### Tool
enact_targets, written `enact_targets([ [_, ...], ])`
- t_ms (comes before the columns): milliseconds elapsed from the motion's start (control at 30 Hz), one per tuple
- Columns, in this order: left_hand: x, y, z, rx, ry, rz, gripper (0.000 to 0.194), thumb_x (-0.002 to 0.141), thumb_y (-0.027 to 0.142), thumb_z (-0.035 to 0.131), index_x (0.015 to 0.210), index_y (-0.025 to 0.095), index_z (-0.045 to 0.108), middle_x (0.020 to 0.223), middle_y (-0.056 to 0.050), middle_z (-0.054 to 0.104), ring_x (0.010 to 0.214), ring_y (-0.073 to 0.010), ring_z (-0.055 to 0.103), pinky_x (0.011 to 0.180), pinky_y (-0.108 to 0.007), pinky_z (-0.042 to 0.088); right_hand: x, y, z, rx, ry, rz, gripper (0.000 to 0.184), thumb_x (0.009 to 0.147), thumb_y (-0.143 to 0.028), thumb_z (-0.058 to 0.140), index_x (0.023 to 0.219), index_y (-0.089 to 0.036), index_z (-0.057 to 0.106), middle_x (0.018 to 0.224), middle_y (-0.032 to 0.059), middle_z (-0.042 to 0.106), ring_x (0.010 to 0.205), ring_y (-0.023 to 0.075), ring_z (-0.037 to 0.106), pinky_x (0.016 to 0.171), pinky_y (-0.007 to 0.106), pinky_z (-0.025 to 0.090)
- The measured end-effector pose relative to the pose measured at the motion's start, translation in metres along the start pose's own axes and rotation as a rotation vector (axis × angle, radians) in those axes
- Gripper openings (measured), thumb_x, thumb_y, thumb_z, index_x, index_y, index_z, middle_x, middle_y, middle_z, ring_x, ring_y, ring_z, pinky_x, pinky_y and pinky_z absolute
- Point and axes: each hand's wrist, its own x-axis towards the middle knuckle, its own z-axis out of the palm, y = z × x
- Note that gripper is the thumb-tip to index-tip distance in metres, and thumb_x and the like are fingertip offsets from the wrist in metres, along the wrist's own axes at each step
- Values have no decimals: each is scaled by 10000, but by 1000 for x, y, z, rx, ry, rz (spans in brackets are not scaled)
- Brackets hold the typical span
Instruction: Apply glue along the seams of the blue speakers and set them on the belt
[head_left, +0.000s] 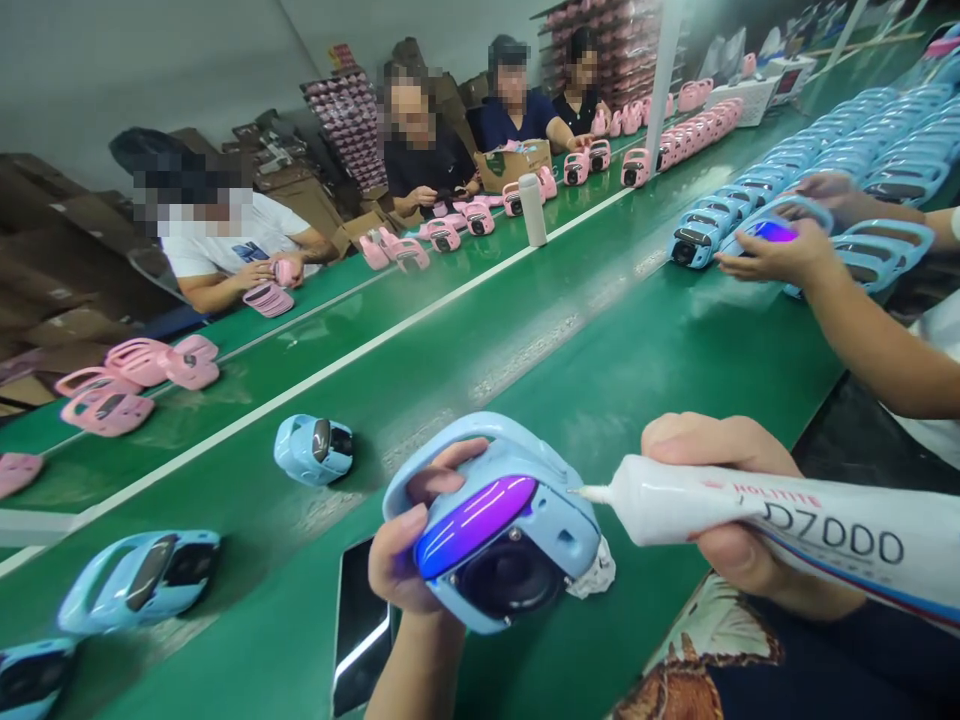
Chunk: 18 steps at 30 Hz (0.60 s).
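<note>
My left hand [409,560] is shut around a pale blue car-shaped speaker [540,500], with its dark round driver and glowing purple panel facing up. My right hand [712,440] grips a white glue tube marked D7000 [757,520]. The tube's thin nozzle [589,494] reaches the speaker's upper edge, touching it or very close. A crumpled white scrap [592,570] clings to the speaker's lower right side. My left wrist hides part of a black tablet-like slab [358,630] on the belt.
A green belt [525,330] runs across the view, with loose blue speakers [139,585] at lower left. A co-worker's hands [780,255] hold a blue speaker beside rows of them at right. Seated people handle pink speakers across the belt, with cardboard boxes behind.
</note>
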Motion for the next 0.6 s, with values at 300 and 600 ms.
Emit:
enact_targets([
  [300, -7, -2, -9, -168, -51, 59, 210, 754, 368, 543, 710, 247, 709, 855, -9, 739, 830, -240, 692, 666, -318, 574, -3, -10, 19, 17, 126, -50, 283, 899, -514, 609, 1073, -298, 667, 628, -8, 537, 522, 114, 494, 461, 289, 387],
  [600, -4, 5, -2, -198, -89, -83, 260, 717, 443, 610, 728, 210, 726, 893, -61, 744, 675, -225, 677, 603, -338, 569, 3, -3, 10, 56, -40, -265, 326, 917, -399, 564, 1157, -183, 609, 653, 9, 545, 484, 137, 504, 401, 329, 392],
])
